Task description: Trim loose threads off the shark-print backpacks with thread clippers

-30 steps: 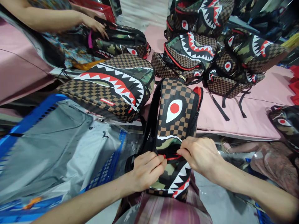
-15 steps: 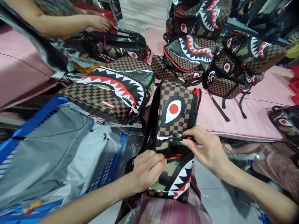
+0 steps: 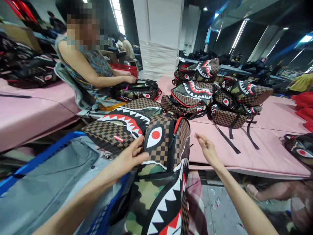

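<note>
A backpack (image 3: 160, 182) with brown checks, camouflage and a printed shark mouth stands tilted on my lap, its red-and-white eye (image 3: 155, 135) toward the top. My left hand (image 3: 129, 155) is at its upper left side, thumb and fingers spread against the edge. Off to the right of the bag, over the table edge, is my right hand (image 3: 207, 150), its fingers stretched forward and apart from the bag. Red lining shows along the zipper (image 3: 174, 133) at the upper right. Behind my left hand lies another shark-print backpack (image 3: 117, 125).
A pink-covered table (image 3: 276, 130) runs across, with several similar backpacks (image 3: 195, 91) piled on it. At the left stands a blue crate (image 3: 44, 153) lined with grey sheeting. Across the table corner sits a co-worker (image 3: 83, 65), hands on another backpack (image 3: 137, 89).
The view has tilted up. My right hand has let go of the zipper area and moved right. My left hand has left the red pull and shifted to the bag's upper left side.
</note>
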Demonstrator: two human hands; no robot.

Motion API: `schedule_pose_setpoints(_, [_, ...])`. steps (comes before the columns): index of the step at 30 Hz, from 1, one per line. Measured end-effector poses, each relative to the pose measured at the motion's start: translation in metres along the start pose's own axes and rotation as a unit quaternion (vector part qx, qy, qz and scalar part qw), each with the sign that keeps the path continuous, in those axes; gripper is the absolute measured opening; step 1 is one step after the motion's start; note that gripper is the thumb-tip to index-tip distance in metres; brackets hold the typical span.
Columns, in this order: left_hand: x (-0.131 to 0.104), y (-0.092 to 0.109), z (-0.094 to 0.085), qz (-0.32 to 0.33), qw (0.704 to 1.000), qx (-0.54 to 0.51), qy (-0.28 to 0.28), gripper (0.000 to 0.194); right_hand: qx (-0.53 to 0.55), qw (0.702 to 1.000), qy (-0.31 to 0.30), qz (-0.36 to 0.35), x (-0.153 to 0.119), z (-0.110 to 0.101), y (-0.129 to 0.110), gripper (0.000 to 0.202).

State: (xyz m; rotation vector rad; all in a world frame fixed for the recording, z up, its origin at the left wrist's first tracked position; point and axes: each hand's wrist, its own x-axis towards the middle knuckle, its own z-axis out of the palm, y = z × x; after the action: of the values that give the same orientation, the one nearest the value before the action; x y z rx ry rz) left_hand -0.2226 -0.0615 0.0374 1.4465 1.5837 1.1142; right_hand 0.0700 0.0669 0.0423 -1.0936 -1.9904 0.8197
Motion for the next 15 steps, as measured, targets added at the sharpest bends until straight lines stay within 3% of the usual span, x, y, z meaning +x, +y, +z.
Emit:
schedule_pose_setpoints(3, [0.044, 0.042, 0.009, 0.017, 0.984, 0.108, 0.141, 0.069, -0.050, 0.997, -0.009, -0.063, 0.066, 0.013, -0.023, 0.039])
schedule_pose_setpoints(6, [0.078, 0.072, 0.033, 0.100, 0.957, 0.233, 0.139, 0.051, -0.071, 0.993, -0.060, -0.066, 0.090, 0.021, -0.042, 0.041])
schedule_pose_setpoints(9, [0.088, 0.071, 0.031, 0.101, 0.945, 0.291, 0.114, 0.031, -0.082, 0.992, -0.037, -0.083, 0.060, 0.005, -0.046, 0.051])
schedule_pose_setpoints(11, [0.084, 0.054, 0.013, 0.065, 0.948, 0.281, 0.133, 0.026, -0.112, 0.986, 0.005, -0.123, 0.021, -0.020, -0.044, 0.045])
schedule_pose_setpoints(13, [0.078, 0.032, -0.010, 0.032, 0.958, 0.238, 0.158, 0.029, -0.150, 0.964, 0.061, -0.211, -0.021, -0.047, -0.044, 0.033])
schedule_pose_setpoints(15, [0.075, 0.009, -0.025, 0.011, 0.962, 0.198, 0.189, 0.034, -0.166, 0.941, 0.044, -0.292, -0.063, -0.065, -0.050, 0.026])
